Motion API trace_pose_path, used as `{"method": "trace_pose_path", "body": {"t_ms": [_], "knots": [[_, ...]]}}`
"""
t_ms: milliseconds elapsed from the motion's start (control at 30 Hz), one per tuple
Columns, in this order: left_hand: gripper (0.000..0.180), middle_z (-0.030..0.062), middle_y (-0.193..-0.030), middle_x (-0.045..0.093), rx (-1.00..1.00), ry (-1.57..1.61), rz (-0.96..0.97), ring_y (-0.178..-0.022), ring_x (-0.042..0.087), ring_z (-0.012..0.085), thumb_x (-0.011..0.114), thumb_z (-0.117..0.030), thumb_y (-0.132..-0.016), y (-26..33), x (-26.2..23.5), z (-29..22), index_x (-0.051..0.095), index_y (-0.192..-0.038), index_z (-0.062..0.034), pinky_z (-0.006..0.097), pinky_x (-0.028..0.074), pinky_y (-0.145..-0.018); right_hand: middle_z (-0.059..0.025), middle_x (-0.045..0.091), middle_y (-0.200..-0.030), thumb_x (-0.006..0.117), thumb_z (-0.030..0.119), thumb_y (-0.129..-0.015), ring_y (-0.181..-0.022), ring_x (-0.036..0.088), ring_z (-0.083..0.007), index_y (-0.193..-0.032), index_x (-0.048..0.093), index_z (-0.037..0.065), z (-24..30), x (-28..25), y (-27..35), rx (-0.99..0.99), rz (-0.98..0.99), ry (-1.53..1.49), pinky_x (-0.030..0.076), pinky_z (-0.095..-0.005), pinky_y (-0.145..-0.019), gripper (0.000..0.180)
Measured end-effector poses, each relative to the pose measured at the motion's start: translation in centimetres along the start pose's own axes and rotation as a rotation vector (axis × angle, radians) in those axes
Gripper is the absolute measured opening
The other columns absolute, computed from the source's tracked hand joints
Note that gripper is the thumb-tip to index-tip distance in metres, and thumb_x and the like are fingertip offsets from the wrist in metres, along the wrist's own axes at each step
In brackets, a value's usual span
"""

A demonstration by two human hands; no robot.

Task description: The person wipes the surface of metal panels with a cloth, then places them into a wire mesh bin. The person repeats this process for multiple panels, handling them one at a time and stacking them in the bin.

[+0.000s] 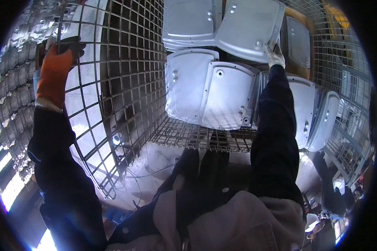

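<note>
My hands are well apart. My right hand (275, 57), in a pale glove, touches the near right corner of a grey metal panel (249, 27) – I cannot tell whether the fingers have closed under its edge or only rest there. My left hand (56, 62), in an orange and dark glove, is up at the left wall of the wire cage (197, 140); how tightly the fingers wrap the wire, I cannot tell.

The grey panel lies toward the cage's far edge, right of the middle, overlapping a neighbouring panel (190, 19). With one corner as my only contact, it could twist and slide onto the front panel (228, 96), scuffing both. A smooth face and a weak pinch would cause that, I judge. The leaning panels (322, 121) by the near right corner might tip if knocked.

Brown board (297, 72) lines part of the right side. Outside the cage's left wall stand piled metal parts (14, 104); a pale floor (157, 161) shows past the near edge.
</note>
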State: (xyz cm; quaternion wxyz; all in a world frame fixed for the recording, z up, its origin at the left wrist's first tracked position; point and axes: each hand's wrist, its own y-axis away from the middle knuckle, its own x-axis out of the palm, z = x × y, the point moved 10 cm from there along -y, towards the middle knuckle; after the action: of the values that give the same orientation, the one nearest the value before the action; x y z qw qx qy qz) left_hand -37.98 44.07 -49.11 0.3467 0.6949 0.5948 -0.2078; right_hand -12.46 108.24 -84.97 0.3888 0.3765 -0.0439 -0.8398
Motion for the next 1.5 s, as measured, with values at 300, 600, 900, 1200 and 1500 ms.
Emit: {"method": "trace_pose_path", "body": {"t_ms": [300, 600, 900, 1200, 1500], "knots": [[0.039, 0.0124, -0.111, 0.069, 0.058, -0.064, 0.11, -0.104, 0.066, 0.0219, 0.064, -0.024, -0.093, 0.9, 0.7, -1.4, 0.059, -0.125, -0.0019, 0.03, 0.051, -0.089, -0.0168, 0.048, -0.142, 0.061, 0.074, -0.07, -0.127, 0.049, -0.034, -0.14, 0.046, 0.009, -24.9, 14.4, 25.1, 0.4, 0.668, 0.839, 0.041, -0.0419, -0.106, 0.097], [0.042, 0.0121, -0.115, 0.067, 0.001, -0.141, 0.099, -0.105, 0.065, 0.0216, 0.063, -0.025, -0.093, 1.1, -0.8, -1.7, 0.056, -0.126, -0.0001, 0.03, 0.05, -0.091, -0.0177, 0.061, -0.125, 0.067, 0.054, -0.08, -0.101, 0.066, -0.0287, -0.141, 0.044, 0.018, -28.2, 11.2, 20.7, 0.488, 0.286, 0.329, 0.053, -0.0407, -0.089, 0.075], [0.039, 0.0129, -0.117, 0.066, 0.034, -0.121, 0.139, -0.106, 0.064, 0.023, 0.061, -0.021, -0.093, 1.0, -1.5, -1.4, 0.056, -0.126, -0.001, 0.031, 0.05, -0.091, -0.0206, 0.053, -0.132, 0.063, 0.06, -0.084, -0.114, 0.058, -0.0274, -0.136, 0.046, 0.0, -28.0, 17.1, 21.2, 0.725, 0.447, -0.141, 0.055, -0.0495, -0.081, 0.081], [0.036, 0.0137, -0.119, 0.064, 0.041, -0.079, 0.174, -0.108, 0.063, 0.0243, 0.059, -0.017, -0.093, 0.3, -0.5, -1.3, 0.056, -0.127, -0.002, 0.032, 0.05, -0.092, -0.0204, 0.064, -0.118, 0.08, 0.05, -0.072, -0.11, 0.062, -0.0291, -0.133, 0.046, 0.001, -15.9, 21.5, 27.4, 0.488, 0.465, 0.078, 0.052, -0.0363, -0.09, 0.085], [0.035, 0.0145, -0.121, 0.063, 0.053, -0.083, 0.123, -0.109, 0.062, 0.0257, 0.057, -0.012, -0.093, 0.3, -1.4, -0.9, 0.056, -0.127, -0.003, 0.034, 0.049, -0.093, -0.0246, 0.06, -0.124, 0.08, 0.059, -0.064, -0.113, 0.061, -0.0335, -0.144, 0.033, 0.0, -17.0, 25.1, 28.5, 0.657, 0.458, 0.117, 0.05, -0.0377, -0.094, 0.11]]}}
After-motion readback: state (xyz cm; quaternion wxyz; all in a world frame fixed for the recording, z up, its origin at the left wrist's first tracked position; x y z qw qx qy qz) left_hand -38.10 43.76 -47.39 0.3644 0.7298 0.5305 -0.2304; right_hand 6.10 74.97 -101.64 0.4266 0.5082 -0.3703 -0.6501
